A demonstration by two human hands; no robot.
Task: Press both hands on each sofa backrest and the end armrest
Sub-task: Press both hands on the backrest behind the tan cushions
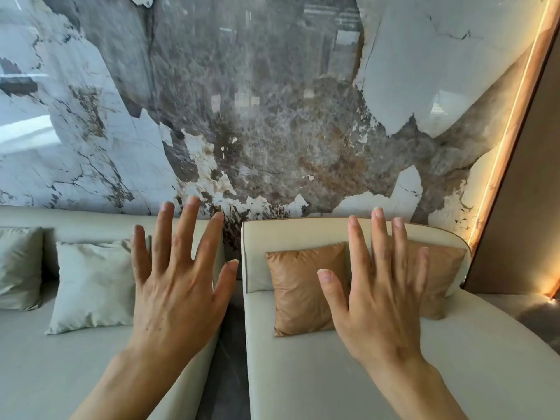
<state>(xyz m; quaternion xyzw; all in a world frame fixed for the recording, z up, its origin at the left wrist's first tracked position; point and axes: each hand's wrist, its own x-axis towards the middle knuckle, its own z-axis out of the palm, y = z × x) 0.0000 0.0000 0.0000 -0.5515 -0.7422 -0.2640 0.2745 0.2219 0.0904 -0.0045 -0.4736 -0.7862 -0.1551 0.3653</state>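
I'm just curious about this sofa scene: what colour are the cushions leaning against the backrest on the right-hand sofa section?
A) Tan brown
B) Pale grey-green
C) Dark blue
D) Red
A: the tan cushion and a second one partly behind the right hand lean on the right backrest; the pale cushions sit on the left section.

Soft, even daylight fills the scene; the glossy marble wall (272, 101) carries hazy window reflections, a warm light strip (512, 122) glows at right, wide-angle bending curves the edges, and the picture is slightly soft throughout
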